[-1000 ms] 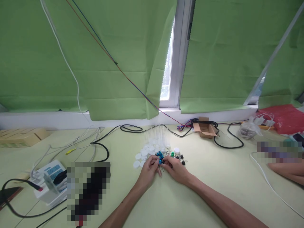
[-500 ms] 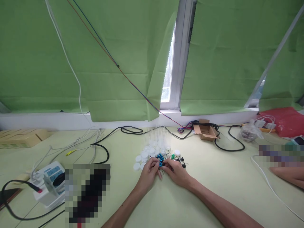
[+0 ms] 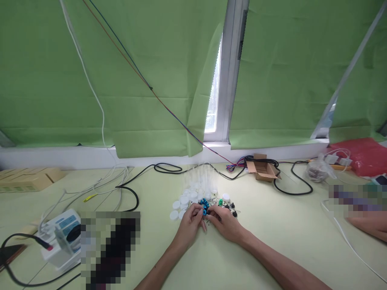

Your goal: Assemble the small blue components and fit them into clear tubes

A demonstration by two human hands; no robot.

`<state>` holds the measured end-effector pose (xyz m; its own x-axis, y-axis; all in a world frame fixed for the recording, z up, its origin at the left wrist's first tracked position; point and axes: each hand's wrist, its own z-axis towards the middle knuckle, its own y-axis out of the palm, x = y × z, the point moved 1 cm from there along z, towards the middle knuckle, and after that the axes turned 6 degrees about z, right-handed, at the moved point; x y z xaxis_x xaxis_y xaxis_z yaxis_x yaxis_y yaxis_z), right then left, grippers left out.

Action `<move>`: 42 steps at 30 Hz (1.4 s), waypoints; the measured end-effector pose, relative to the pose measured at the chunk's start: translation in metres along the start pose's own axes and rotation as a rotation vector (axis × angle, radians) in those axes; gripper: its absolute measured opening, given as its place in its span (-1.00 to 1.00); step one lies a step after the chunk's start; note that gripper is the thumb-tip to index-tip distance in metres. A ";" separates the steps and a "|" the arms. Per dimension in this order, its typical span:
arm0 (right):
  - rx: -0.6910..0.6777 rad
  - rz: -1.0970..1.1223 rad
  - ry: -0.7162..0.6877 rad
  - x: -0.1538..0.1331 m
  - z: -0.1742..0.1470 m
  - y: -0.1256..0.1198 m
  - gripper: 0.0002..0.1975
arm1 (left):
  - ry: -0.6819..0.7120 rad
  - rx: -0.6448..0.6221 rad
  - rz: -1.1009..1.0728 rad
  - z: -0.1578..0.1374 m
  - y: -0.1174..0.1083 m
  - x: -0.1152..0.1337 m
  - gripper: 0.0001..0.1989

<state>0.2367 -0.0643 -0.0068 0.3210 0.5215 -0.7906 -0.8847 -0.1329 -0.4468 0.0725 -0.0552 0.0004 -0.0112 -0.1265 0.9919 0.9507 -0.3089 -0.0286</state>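
My left hand (image 3: 191, 222) and my right hand (image 3: 227, 224) meet close together at the near side of a pile of small parts, fingers bent and tips pinched. Whatever lies between the fingertips is too small and too covered to name. Just beyond them is a cluster of shiny blue small parts (image 3: 204, 204), partly hidden by the fingers. White round caps (image 3: 176, 205) lie left of and behind my left hand. By my right hand are a green small part (image 3: 220, 201) and several black small parts with thin metal legs (image 3: 232, 206).
Clear tubes (image 3: 201, 175) stand behind the caps. An open cardboard box (image 3: 262, 171) and black cable (image 3: 293, 193) lie at the back right. A white power strip (image 3: 62, 241) with cords sits at left. Another person's arm (image 3: 367, 225) rests at the right edge.
The view has tilted slightly, so the scene sits a little lower. My hands stay by the blue parts, with only slight finger movement.
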 end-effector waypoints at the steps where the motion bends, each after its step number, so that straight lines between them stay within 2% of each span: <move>1: 0.003 -0.001 -0.001 0.000 0.000 0.000 -0.86 | -0.001 -0.001 0.000 0.000 0.000 0.000 -0.70; 42: -0.017 -0.016 0.025 0.003 0.000 0.002 -0.90 | 0.042 -0.019 0.039 0.002 -0.004 -0.011 -0.75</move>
<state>0.2360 -0.0627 -0.0098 0.3436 0.5029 -0.7931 -0.8736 -0.1387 -0.4664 0.0694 -0.0506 -0.0099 0.0124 -0.1779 0.9840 0.9445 -0.3209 -0.0699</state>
